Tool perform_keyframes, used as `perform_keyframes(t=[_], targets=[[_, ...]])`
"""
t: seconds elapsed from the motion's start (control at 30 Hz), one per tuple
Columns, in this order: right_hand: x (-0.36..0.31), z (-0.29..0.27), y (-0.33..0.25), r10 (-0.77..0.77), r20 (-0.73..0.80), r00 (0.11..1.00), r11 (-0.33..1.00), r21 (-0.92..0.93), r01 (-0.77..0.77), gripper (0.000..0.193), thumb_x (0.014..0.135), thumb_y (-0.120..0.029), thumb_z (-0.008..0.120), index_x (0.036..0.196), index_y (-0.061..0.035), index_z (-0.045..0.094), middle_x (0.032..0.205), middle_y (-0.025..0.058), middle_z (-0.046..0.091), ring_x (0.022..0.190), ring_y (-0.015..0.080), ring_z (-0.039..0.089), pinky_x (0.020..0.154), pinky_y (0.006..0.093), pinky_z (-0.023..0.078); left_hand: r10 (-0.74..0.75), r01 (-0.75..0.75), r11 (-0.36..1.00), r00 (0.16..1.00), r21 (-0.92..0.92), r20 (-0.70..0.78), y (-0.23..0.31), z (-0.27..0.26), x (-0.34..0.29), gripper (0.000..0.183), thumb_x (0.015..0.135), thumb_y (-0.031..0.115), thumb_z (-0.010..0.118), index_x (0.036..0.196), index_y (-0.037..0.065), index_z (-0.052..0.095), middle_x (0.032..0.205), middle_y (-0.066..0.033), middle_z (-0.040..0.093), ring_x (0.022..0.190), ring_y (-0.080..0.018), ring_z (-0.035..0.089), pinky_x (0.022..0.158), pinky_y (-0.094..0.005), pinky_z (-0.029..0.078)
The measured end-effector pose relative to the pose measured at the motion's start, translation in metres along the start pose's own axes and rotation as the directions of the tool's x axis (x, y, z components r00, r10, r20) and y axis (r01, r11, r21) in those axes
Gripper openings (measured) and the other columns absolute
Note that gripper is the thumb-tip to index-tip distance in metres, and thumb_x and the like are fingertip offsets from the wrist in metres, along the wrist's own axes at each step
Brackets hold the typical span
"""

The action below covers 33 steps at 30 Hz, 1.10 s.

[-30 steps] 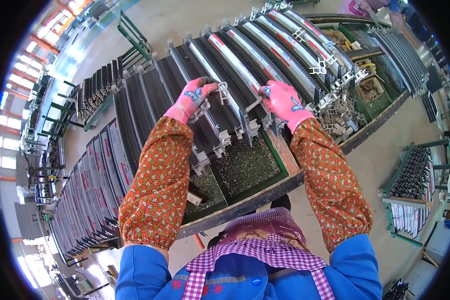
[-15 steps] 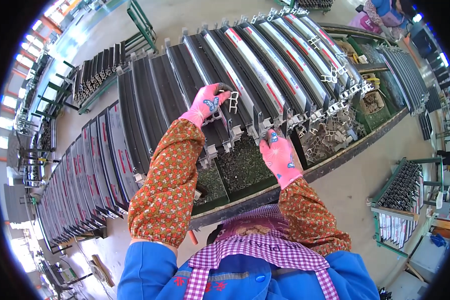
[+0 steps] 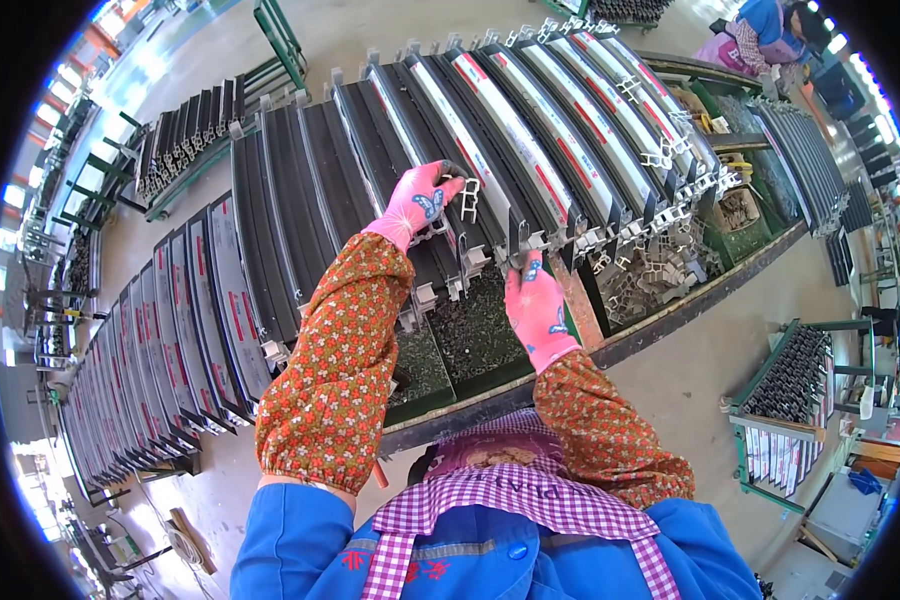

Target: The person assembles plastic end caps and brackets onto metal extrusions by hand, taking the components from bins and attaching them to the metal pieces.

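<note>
Long dark and silver profile bars [image 3: 510, 140] lie side by side across the bench, several with white and red film and pale connector pieces at their ends. My left hand [image 3: 416, 204], in a pink glove with dark fingertips, is closed on a small pale metal connector [image 3: 470, 202] with square openings, held above the bars. My right hand [image 3: 536, 312], gloved the same way, has its fingers closed at the near end of a profile bar [image 3: 517, 232]. Its fingertips are partly hidden, so the exact grip is unclear.
Below the bar ends, a green tray [image 3: 485, 330] holds dark shavings. Loose connectors [image 3: 660, 275] fill the compartment to its right. Film-covered profiles [image 3: 160, 330] stand at left; a green-framed cart [image 3: 785, 400] stands at right. Another person [image 3: 765, 40] bends over at the upper right.
My right hand has shifted slightly left and up, its fingers now closer together at the bar end. My left hand still holds the connector in nearly the same place.
</note>
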State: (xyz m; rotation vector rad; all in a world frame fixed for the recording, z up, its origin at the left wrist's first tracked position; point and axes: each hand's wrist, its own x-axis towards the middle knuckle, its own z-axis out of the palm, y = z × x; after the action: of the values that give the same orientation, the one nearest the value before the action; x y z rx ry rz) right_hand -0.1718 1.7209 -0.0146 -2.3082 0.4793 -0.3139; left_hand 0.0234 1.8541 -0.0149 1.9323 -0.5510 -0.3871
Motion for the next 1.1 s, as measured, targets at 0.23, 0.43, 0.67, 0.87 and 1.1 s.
perform_keyframes(t=[0.23,0.43,0.67,0.87,1.1], targets=[[0.004,0.011,0.011,-0.011,0.043,0.999,0.809,0.587,-0.017,0.047,0.09,-0.005,0.045,0.136,-0.0119,0.034,0.076,0.0029,0.055,0.057,0.0128,0.049,0.054,0.0257,0.045,0.054,-0.051,0.996,0.997,0.067,-0.058,0.002,0.002,-0.001,0.02,0.083,0.017,0.06,0.099,0.005,0.063,0.078,-0.0062,0.065,0.069,-0.0109,0.058,0.065,-0.0263,0.046],[0.033,-0.055,-0.015,-0.173,-0.023,0.985,0.858,0.487,0.163,0.034,0.086,-0.015,0.059,0.116,0.0012,0.053,0.09,0.0048,0.059,0.076,0.0086,0.053,0.065,0.0229,0.045,-0.009,0.08,0.959,0.967,-0.271,0.256,0.059,-0.008,-0.017,0.03,0.086,0.014,0.058,0.11,-0.004,0.054,0.096,-0.0085,0.063,0.09,-0.0148,0.06,0.082,-0.0269,0.046],[0.051,-0.108,-0.054,-0.195,0.532,0.824,0.937,0.351,-0.005,0.023,0.082,-0.022,0.063,0.084,0.0005,0.06,0.069,0.0015,0.057,0.065,0.0072,0.05,0.058,0.023,0.039,0.148,-0.008,0.968,0.829,-0.253,0.539,0.118,-0.006,-0.053,0.047,0.083,0.02,0.065,0.121,0.0,0.047,0.087,-0.0043,0.062,0.076,-0.008,0.055,0.067,-0.021,0.043],[-0.008,-0.052,-0.019,0.105,0.458,0.883,0.715,0.582,-0.387,0.013,0.081,-0.012,0.064,0.085,-0.0023,0.057,0.066,0.0003,0.057,0.056,0.0076,0.051,0.05,0.0211,0.042,-0.284,0.224,0.949,0.914,0.223,0.289,0.076,-0.046,-0.047,0.042,0.081,0.035,0.064,0.105,0.001,0.058,0.08,-0.0087,0.061,0.061,-0.0151,0.057,0.055,-0.0281,0.047],[-0.048,0.037,0.018,0.122,0.293,0.948,0.605,0.736,-0.305,0.02,0.084,-0.012,0.063,0.072,-0.0036,0.05,0.061,-0.0024,0.051,0.052,0.005,0.045,0.048,0.0213,0.037,-0.293,0.233,0.68,0.955,0.696,-0.033,0.017,-0.062,-0.044,0.042,0.08,0.04,0.061,0.106,0.007,0.062,0.1,-0.0164,0.063,0.096,-0.0316,0.059,0.083,-0.0387,0.048]])
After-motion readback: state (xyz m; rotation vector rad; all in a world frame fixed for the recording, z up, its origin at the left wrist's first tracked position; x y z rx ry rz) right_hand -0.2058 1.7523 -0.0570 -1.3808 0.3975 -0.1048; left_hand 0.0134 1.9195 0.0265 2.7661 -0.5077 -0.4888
